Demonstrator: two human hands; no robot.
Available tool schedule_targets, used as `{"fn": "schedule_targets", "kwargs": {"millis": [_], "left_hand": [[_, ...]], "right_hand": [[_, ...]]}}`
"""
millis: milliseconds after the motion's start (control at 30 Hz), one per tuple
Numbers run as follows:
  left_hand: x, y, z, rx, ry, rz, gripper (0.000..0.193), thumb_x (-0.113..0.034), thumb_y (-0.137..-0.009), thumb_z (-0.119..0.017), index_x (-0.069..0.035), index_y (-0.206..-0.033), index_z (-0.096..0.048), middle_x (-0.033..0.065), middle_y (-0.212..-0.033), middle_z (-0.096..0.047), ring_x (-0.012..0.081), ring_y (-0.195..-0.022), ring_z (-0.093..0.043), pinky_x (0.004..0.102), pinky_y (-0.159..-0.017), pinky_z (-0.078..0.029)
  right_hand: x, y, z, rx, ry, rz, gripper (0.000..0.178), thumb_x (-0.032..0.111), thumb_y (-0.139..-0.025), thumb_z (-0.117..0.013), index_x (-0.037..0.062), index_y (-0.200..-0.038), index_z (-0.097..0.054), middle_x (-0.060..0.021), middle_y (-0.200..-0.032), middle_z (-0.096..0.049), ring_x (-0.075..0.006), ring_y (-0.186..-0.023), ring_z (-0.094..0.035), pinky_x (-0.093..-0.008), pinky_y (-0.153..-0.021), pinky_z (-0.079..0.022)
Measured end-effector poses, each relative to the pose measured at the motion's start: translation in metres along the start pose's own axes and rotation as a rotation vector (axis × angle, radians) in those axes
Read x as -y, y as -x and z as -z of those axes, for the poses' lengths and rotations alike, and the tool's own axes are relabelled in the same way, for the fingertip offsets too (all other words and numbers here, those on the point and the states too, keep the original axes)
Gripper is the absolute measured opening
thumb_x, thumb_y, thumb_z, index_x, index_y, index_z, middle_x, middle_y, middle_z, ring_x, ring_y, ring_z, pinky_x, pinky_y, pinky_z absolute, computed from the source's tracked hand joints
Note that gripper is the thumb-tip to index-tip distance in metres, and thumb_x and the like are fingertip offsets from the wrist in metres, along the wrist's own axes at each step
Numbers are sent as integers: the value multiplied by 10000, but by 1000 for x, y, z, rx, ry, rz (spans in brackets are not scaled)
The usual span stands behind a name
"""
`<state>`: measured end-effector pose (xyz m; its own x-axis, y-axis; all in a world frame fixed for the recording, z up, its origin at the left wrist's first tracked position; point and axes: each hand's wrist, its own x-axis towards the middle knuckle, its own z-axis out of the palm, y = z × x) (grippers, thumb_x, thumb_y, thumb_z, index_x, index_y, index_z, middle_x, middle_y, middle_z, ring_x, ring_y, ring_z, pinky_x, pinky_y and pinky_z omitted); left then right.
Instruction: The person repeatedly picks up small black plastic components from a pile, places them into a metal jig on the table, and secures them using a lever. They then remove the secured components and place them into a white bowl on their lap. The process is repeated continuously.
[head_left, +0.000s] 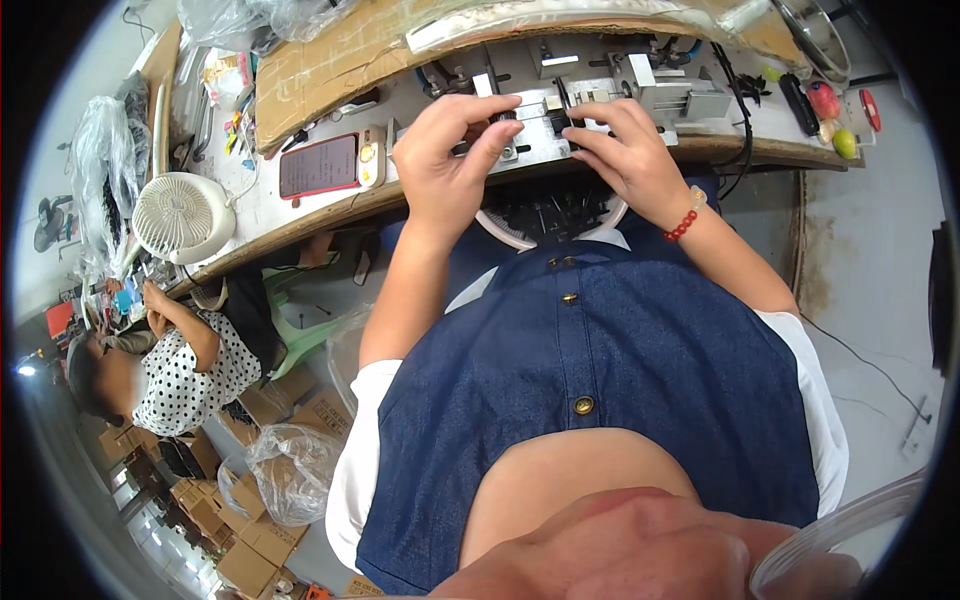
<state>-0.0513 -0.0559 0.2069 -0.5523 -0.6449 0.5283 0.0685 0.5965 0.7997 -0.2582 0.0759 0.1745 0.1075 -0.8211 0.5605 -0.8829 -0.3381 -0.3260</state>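
Both my hands are at a metal fixture (540, 130) on the workbench's near edge. My left hand (450, 155) pinches a small black part (503, 117) between thumb and forefinger, at the fixture's left side. My right hand (632, 160), with a red bead bracelet on its wrist, has its fingers curled in at a dark piece (558, 117) in the fixture's middle. Its fingertips are bent together there; what they grip is too small to make out. Below the bench edge, a round white-rimmed container (520, 240) holds many black parts.
A metal block assembly (680, 98) with black cables stands right of the fixture. Left lie a red-edged phone (318, 166) and a white fan (183, 218). Cardboard (330, 75) spans the back. Fruit (823, 100) lies at far right. Another person (200, 360) sits at the left.
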Motion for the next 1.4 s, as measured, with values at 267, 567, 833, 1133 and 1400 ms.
{"fn": "schedule_targets", "kwargs": {"millis": [267, 567, 833, 1133, 1400], "left_hand": [[3, 17, -7, 16, 17, 25, 199, -24, -880, -778, 16, -1075, -770, 85, -954, -729, 131, -796, -642, 241, -728, -503], [0, 29, -28, 56, 11, 102, 286, -27, -840, -810, -28, -1124, -772, 88, -991, -744, 110, -763, -646, 243, -686, -528], [21, 31, -63, 100, -215, -35, 237, -125, -820, -849, -120, -1048, -784, 53, -1073, -604, 156, -649, -638, 311, -600, -529], [32, 36, -79, 87, -357, -59, 199, -171, -878, -785, -111, -1065, -755, 31, -1215, -691, 233, -815, -731, 355, -697, -601], [29, 34, -78, 98, -366, -32, 272, -165, -881, -777, -100, -1142, -741, 45, -1272, -711, 256, -928, -753, 361, -755, -617]], "right_hand": [[-9, 4, -11, -22, 126, 12, 268, 115, -811, -786, 56, -1058, -699, -50, -1200, -700, -251, -994, -601, -373, -891, -526], [-36, -58, 25, -161, 93, 51, 278, 211, -870, -781, 50, -1071, -674, -104, -1098, -675, -301, -1069, -600, -416, -943, -478], [-127, -175, 10, 26, 198, -470, 217, 233, -805, -718, 17, -813, -734, -187, -836, -732, -361, -816, -711, -462, -780, -560], [-87, -132, 53, -331, -589, -523, 238, 171, -974, -684, -25, -1109, -679, -111, -934, -761, -119, -855, -696, -254, -756, -538], [-25, -81, 59, -423, -881, -408, 194, 135, -1013, -626, 6, -1157, -644, -128, -1106, -749, -149, -987, -691, -279, -888, -516]]}}
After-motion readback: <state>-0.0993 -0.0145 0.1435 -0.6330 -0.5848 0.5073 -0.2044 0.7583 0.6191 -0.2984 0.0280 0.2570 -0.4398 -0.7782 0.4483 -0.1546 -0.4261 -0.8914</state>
